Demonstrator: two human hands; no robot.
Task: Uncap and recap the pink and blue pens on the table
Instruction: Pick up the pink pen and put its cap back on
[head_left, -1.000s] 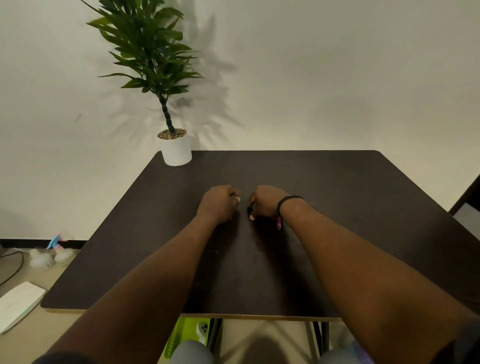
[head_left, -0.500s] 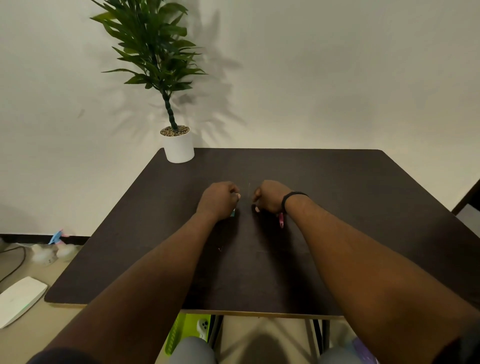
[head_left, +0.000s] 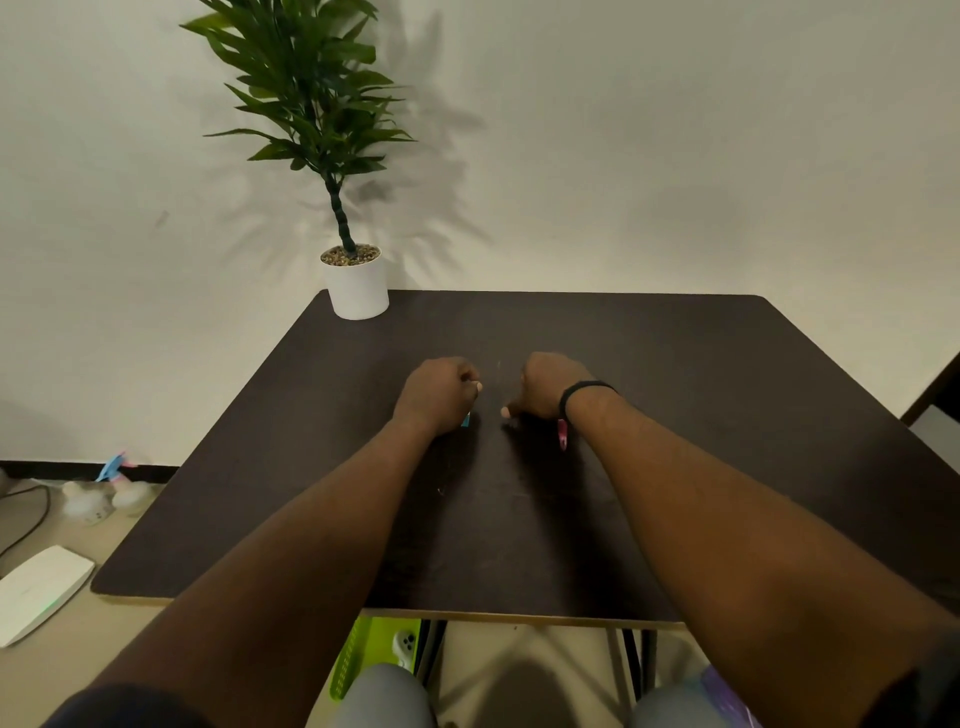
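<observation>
Head view: left hand (head_left: 439, 395) fisted around the blue pen (head_left: 466, 420), right hand (head_left: 545, 387) curled on the pink pen (head_left: 562, 434) — 2 fists apart, low over the dark table (head_left: 727, 415), white plant pot (head_left: 358, 286) at its far-left corner.

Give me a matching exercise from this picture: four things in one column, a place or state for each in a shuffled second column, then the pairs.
1. pink pen
2. blue pen
3. potted plant
4. black wristband

a. far left corner of the table
b. in the left hand
c. on the right wrist
d. in the right hand

Pairs: 1-d, 2-b, 3-a, 4-c
</observation>
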